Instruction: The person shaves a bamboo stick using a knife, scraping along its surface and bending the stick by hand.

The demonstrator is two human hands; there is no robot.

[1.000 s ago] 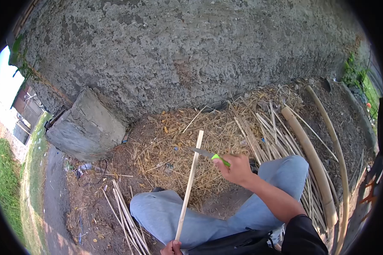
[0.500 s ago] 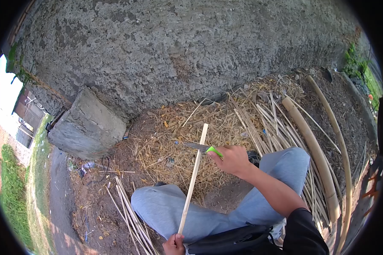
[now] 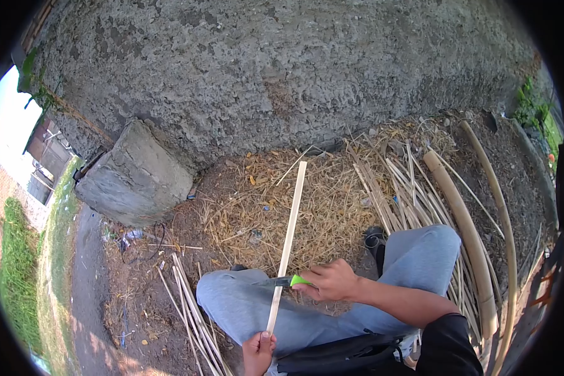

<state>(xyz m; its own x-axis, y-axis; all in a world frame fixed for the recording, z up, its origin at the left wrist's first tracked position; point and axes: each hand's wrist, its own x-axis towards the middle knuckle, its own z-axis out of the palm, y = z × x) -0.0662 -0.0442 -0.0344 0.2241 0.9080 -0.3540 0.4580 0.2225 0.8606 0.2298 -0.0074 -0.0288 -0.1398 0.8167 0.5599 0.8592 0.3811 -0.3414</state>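
Observation:
My right hand point(image 3: 332, 281) is closed round the green handle of a knife point(image 3: 276, 282), whose blade lies across the lower part of a pale bamboo strip point(image 3: 289, 235). At the bottom, my left hand point(image 3: 259, 346) grips the near end of that strip, thumb on top. The strip slants up and slightly right between my bent legs, its far end above the straw-covered ground.
Shavings point(image 3: 250, 219) cover the ground before a rough wall point(image 3: 263, 75). A concrete block point(image 3: 138, 175) stands at left. Thin strips point(image 3: 191, 307) lie beside my left leg; more strips and a thick bamboo pole point(image 3: 464, 219) lie at right.
My right hand has moved the knife down along the strip, closer to my left hand. My left hand has risen slightly with the strip, and the view has shifted a little.

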